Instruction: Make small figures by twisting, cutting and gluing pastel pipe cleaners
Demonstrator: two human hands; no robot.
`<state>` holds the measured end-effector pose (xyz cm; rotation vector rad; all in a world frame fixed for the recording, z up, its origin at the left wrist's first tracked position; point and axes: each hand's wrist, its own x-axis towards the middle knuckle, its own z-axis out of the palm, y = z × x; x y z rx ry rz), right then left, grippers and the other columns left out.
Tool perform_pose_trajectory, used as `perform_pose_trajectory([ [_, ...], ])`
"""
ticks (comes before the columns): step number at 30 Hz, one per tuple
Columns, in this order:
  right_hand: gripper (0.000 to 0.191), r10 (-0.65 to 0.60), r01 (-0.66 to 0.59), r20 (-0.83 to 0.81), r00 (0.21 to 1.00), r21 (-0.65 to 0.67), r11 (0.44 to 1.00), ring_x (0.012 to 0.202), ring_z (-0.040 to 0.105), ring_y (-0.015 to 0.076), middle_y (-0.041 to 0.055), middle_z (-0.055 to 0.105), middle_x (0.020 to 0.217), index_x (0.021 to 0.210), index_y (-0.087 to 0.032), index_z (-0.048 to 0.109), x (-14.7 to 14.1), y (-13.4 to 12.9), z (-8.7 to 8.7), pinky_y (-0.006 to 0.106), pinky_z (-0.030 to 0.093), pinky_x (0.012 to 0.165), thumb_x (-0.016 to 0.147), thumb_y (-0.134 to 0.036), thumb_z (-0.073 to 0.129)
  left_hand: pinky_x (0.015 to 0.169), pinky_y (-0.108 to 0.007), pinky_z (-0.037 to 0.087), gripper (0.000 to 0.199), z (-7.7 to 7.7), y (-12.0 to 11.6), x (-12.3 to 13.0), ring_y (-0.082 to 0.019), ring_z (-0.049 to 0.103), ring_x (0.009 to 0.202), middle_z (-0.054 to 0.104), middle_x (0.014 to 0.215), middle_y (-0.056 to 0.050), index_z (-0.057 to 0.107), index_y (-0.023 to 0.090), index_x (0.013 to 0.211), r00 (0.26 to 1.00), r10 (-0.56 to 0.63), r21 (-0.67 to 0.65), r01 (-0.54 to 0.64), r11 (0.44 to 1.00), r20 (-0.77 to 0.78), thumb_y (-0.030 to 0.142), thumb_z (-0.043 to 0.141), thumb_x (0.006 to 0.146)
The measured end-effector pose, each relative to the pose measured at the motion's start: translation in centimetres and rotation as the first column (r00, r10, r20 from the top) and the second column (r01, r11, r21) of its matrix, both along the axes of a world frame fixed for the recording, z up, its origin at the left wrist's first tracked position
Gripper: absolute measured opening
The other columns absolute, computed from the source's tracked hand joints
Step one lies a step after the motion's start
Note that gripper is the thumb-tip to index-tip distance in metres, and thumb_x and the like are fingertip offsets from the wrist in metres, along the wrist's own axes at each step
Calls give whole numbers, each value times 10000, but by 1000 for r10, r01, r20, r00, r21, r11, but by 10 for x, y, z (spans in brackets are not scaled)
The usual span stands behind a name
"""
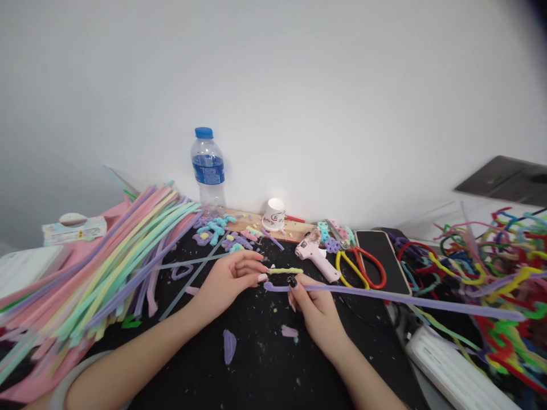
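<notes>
My right hand pinches a long purple pipe cleaner between thumb and finger. Its short left end has a small bend and points at my left hand; the long end reaches far right. My left hand is held open, fingers stretched and thumb apart, near that bent tip. Just beyond the fingertips lies a twisted yellow-green pipe cleaner piece. A purple petal-shaped piece and a small pink-lilac scrap rest on the black mat nearer to me.
A pastel pipe cleaner bundle covers the left; tangled bright ones fill the right. Behind my hands are a glue gun, red-and-yellow-handled scissors, a paper cup, a water bottle and fuzzy flowers. A phone lies right.
</notes>
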<state>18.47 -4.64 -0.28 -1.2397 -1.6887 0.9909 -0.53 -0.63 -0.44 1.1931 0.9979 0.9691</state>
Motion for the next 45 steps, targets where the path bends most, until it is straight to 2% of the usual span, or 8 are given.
perform_pose_trajectory([
  [7, 402, -14, 14, -9, 1000, 3, 1000, 528, 393, 113, -28, 409, 558, 575, -184, 434, 0, 0, -1, 233, 286, 503, 927, -368, 376, 593, -253, 488, 194, 2, -2, -1, -133, 607, 559, 628, 583, 16, 599, 156, 889, 996, -35, 58, 41, 998, -87, 314, 605, 777],
  [10, 401, -15, 15, -3, 1000, 7, 1000, 526, 393, 112, -30, 407, 554, 573, -183, 433, 0, 0, 0, 233, 284, 504, 926, -365, 381, 563, -245, 482, 228, 1, -5, 0, -140, 610, 584, 628, 620, 0, 614, 154, 880, 990, -120, 46, 124, 991, -77, 362, 575, 795],
  [14, 386, -7, 6, 24, 1000, 21, 1000, 525, 391, 108, -34, 405, 548, 579, -180, 441, -1, 0, 1, 231, 281, 511, 928, -335, 384, 567, -234, 470, 166, -1, -8, 2, -130, 592, 590, 636, 641, -4, 628, 154, 834, 967, -230, 23, 234, 972, -113, 299, 628, 754],
  [23, 379, 19, -21, 51, 999, 34, 999, 545, 398, 110, -33, 404, 546, 576, -181, 429, -2, -2, 2, 233, 285, 531, 930, -307, 384, 563, -221, 436, 152, 3, -8, 0, -114, 556, 549, 603, 578, 7, 637, 147, 684, 961, -177, 64, 195, 979, -212, 287, 641, 743],
  [28, 375, 1, -2, 52, 999, 37, 999, 541, 392, 106, -35, 399, 554, 586, -179, 437, 0, -2, 1, 232, 282, 528, 934, -305, 375, 575, -229, 463, 146, 0, -6, 1, -116, 571, 549, 626, 608, 10, 672, 161, 817, 969, -175, 32, 183, 983, -177, 278, 646, 734],
  [33, 366, -4, 2, 46, 999, 46, 999, 544, 392, 106, -35, 402, 562, 595, -179, 436, 1, -1, 0, 229, 281, 527, 933, -303, 374, 593, -240, 477, 235, -3, -4, 0, -118, 589, 587, 682, 806, -29, 671, 158, 906, 970, -178, 23, 184, 983, -168, 276, 668, 703],
  [39, 373, 1, -4, 52, 999, 51, 999, 543, 399, 105, -36, 406, 553, 580, -177, 430, 0, -2, 2, 225, 287, 530, 930, -296, 381, 562, -205, 446, 162, 1, -6, 0, -104, 568, 539, 612, 578, 15, 676, 137, 792, 956, -212, 18, 220, 975, -201, 287, 642, 738],
  [45, 371, 3, -6, 55, 998, 56, 998, 541, 397, 102, -37, 408, 548, 578, -175, 433, -1, -2, 2, 220, 288, 527, 928, -289, 387, 550, -201, 434, 180, 5, -7, 1, -97, 551, 517, 592, 547, 16, 659, 130, 689, 950, -208, 37, 222, 974, -233, 299, 635, 744],
])
